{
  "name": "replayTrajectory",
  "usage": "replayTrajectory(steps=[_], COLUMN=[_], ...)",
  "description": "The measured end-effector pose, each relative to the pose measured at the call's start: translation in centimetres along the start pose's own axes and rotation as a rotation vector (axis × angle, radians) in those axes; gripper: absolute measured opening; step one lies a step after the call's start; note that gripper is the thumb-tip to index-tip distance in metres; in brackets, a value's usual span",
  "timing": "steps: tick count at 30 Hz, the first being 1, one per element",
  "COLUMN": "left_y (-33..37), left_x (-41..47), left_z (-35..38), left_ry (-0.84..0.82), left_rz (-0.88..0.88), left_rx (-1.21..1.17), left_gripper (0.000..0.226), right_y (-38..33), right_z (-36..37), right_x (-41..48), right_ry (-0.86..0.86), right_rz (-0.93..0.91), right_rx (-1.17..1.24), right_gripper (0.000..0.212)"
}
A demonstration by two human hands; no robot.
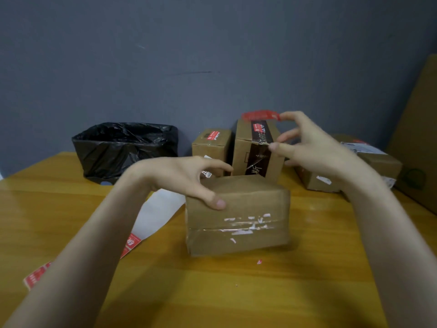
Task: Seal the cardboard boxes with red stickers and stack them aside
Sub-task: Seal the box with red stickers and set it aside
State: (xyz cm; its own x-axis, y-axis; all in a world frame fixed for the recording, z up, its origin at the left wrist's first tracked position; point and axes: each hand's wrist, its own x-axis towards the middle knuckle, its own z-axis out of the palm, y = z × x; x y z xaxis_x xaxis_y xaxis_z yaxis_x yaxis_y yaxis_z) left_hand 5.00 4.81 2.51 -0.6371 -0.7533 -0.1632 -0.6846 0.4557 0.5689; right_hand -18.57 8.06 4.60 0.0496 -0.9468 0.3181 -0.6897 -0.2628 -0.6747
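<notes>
Left hand [186, 178]: one box [238, 223]; right hand [314, 147]: one sticker [261, 116].
</notes>
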Motion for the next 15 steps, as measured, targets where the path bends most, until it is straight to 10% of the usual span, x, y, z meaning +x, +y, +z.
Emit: replayTrajectory(steps=[4, 15], left_y=[-0.7, -0.6], left_x=[-0.4, 0.9], left_z=[-0.3, 0.3], left_ry=[-0.105, 0.261], left_rz=[0.025, -0.089], left_rx=[-0.148, -0.093], left_gripper=[0.072, 0.031], right_y=[-1.1, -1.0], right_z=[0.3, 0.8], right_x=[-1.1, -1.0], right_ry=[-0.300, -0.328], right_rz=[0.041, 0.041], right_rx=[-0.047, -0.073], right_gripper=[0.110, 0.112])
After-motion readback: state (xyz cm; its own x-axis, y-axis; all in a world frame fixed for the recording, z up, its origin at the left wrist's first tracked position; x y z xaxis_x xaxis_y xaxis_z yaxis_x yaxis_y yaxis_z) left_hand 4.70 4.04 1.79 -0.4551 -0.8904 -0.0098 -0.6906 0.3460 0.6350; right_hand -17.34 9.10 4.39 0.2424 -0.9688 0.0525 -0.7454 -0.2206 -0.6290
